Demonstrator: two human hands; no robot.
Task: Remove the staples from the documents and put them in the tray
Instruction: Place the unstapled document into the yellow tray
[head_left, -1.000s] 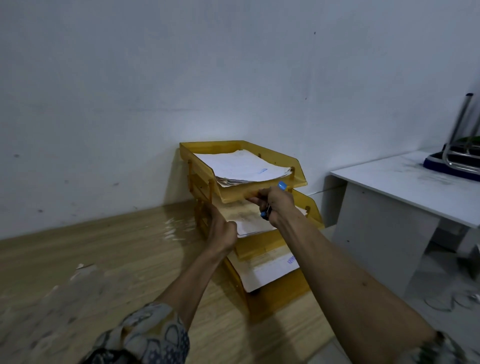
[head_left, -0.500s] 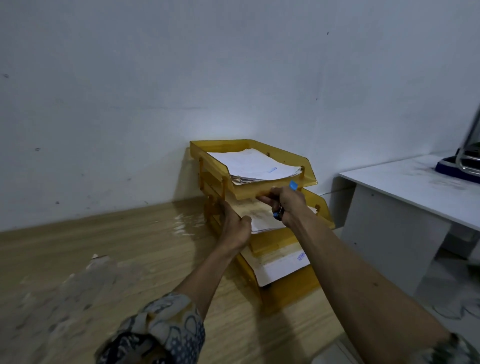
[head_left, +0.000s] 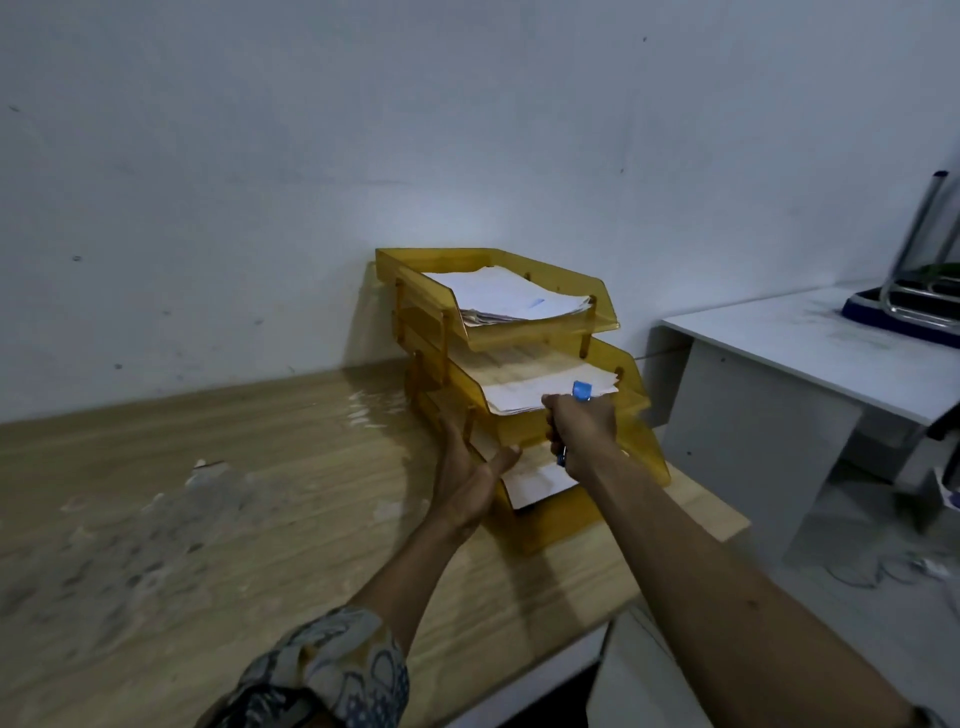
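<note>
A plain pale wall backs a light wood-grain bench (head_left: 218, 499) whose left part is smeared with blur. Against the wall stands a three-tier amber translucent plastic document tray (head_left: 524, 338), each tier stepped forward of the one above. The top tier carries a loose stack of white papers (head_left: 514, 299); the middle tier carries a second sheaf of white documents (head_left: 535, 392), its print too soft to read; the bottom tier shows only a strip of white paper (head_left: 540, 480), the rest hidden under the tier above and the hands.

The left hand (head_left: 467, 478) lies open against the tray's left side at the lower tiers, thumb pressed to the front lip of the middle tier; its fingers are spread and grip nothing. The right hand (head_left: 582, 431) is closed in a fist around a small blue tool (head_left: 581, 391), only its two ends poking out above and below the fist, so its kind cannot be made out. The fist meets the front edge of the middle-tier documents; whether it pinches them is hidden.

To the right stands a white desk (head_left: 831, 353), cut off by the frame.
</note>
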